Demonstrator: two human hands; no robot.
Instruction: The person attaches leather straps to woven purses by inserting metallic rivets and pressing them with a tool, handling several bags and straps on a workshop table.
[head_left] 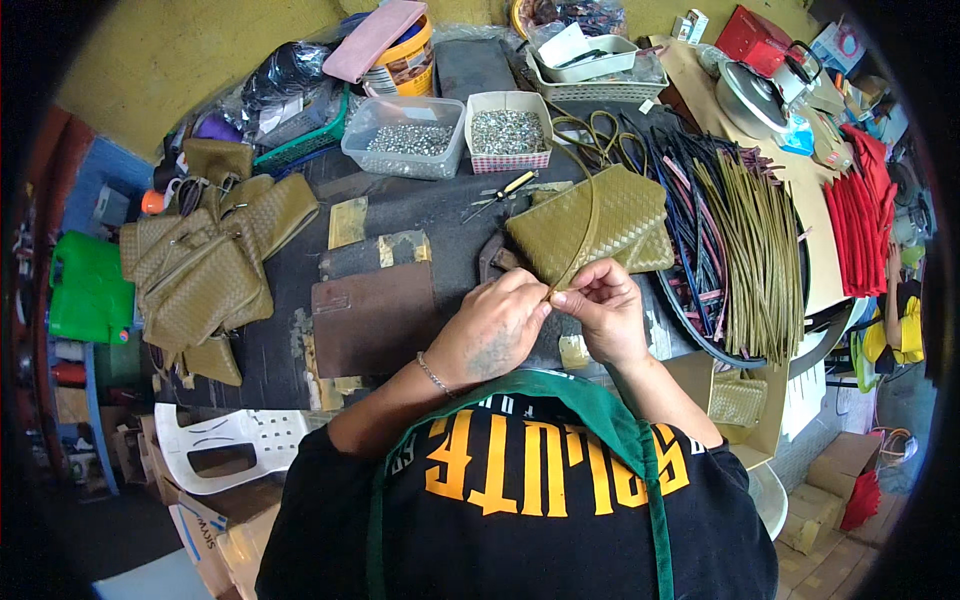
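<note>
From where I stand, both hands meet over the near edge of the counter (345, 195). The left grip (532, 296) and the right grip (565, 290) are pinched close together on one thin olive strap (594, 205), thumbs against fingers, probably because something so narrow needs fingertips on both sides to stay steady. What exactly sits under those fingertips I can't tell. From the grip, the strap arches up and away across the woven olive pouch (545, 228), which lies just beyond the hands, and I can't make out whether the two are joined. Right of the grip, a round tray (690, 335) carries a bundle of olive strips (745, 255), all laid lengthwise, I suppose so that one slides out easily. Beyond the grip lies a yellow-handled tool (519, 183), with a clear tub (455, 168) and a paper box (510, 162) behind it, their walls presumably keeping the tiny shiny pieces from scattering. Well left of the grip, more woven pouches (205, 290) are heaped, perhaps to leave elbow room
</note>
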